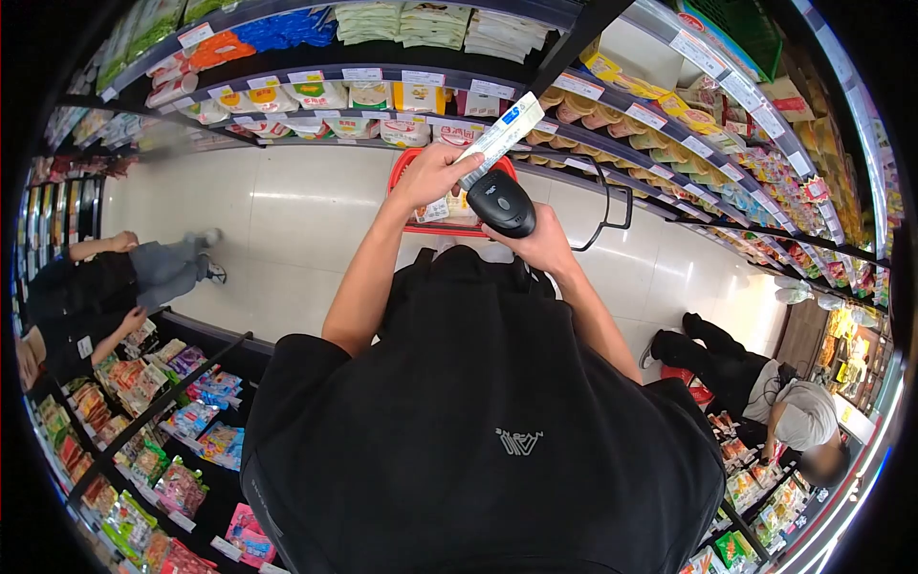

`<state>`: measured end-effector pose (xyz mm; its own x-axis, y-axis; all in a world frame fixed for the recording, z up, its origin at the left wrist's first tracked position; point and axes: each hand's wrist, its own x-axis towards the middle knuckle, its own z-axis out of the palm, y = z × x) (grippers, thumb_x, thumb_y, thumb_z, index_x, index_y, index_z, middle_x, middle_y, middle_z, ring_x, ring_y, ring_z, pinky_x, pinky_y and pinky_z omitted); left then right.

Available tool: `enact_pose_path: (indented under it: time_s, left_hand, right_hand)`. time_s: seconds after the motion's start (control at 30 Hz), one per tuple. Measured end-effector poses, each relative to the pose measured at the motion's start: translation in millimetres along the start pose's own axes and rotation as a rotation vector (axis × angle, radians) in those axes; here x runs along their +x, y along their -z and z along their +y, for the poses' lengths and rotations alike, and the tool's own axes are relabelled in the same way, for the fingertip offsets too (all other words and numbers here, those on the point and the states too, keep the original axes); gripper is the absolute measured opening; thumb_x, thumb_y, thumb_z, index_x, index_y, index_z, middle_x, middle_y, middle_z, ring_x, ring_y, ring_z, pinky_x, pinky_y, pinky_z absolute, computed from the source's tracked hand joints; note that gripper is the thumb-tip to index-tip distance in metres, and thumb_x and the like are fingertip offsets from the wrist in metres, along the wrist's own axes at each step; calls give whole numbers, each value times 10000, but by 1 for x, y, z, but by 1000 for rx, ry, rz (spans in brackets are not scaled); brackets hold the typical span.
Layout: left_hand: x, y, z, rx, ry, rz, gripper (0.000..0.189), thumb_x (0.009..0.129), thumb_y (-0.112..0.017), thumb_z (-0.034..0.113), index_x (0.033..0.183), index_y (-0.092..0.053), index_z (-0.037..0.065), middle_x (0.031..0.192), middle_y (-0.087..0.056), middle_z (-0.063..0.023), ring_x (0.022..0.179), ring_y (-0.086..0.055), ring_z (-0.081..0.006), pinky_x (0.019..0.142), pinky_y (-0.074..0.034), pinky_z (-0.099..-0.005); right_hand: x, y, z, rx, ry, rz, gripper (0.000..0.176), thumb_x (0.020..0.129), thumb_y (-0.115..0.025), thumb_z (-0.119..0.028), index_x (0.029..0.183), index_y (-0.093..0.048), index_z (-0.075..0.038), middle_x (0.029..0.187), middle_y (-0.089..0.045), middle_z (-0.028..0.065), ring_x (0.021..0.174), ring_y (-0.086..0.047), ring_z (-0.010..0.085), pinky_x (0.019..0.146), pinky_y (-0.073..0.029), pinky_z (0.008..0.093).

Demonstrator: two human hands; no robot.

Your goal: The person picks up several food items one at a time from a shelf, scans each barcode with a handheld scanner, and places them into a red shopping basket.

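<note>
My left hand (pixel 432 176) is closed on a long, narrow white box (pixel 507 132) with a blue patch near its far end. The box slants up and to the right. In my right hand (pixel 543 239) is a black barcode scanner (pixel 501 205), its rounded head right beside the near end of the box. Below both hands stands a red shopping basket (pixel 444 230) with packaged goods in it, partly hidden by my hands and the scanner.
Ahead run shelves with price tags (pixel 421 78), holding cups, tubs and packets. A black wire frame (pixel 617 215) juts out at the right. One person (pixel 81 297) stands at the left, another (pixel 765 392) at the right near a red basket (pixel 690 383). Bagged goods (pixel 182 488) hang behind me.
</note>
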<state>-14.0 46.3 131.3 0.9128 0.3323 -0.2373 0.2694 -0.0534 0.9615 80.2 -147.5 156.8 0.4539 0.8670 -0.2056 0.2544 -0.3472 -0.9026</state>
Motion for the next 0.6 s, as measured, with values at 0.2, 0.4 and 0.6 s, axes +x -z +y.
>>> enact_pose_path:
  time_s: [0.2,0.4,0.6]
  left_hand:
    - [0,1,-3,-7,-4,8,382,922,-549,348,873,-681,-8,651,-605,-17,538,-529,-79,498,-427,-238]
    - [-1,2,-6,3,20,-20,375,924,-551,333,886,-682,-16,666,-609,-17,554,-523,-69,511,-433,-240]
    - [-2,0,-10,-19,-95,26,406,922,-565,327,842,-664,-59,621,-586,-44,507,-527,-89,467,-439,-253]
  right_hand:
    - [4,-3,-1,-58,-31,17,315,722,-766,-244,868,-661,13,736,-675,98,665,-624,150,657,-489,312]
    - [6,-5,4,-67,-6,17,306,722,-765,-249,851,-671,12,722,-677,102,655,-627,145,649,-491,307]
    - [5,2,2,109,-50,101,388,696,-803,-244,940,-653,18,843,-688,116,770,-652,172,738,-498,323]
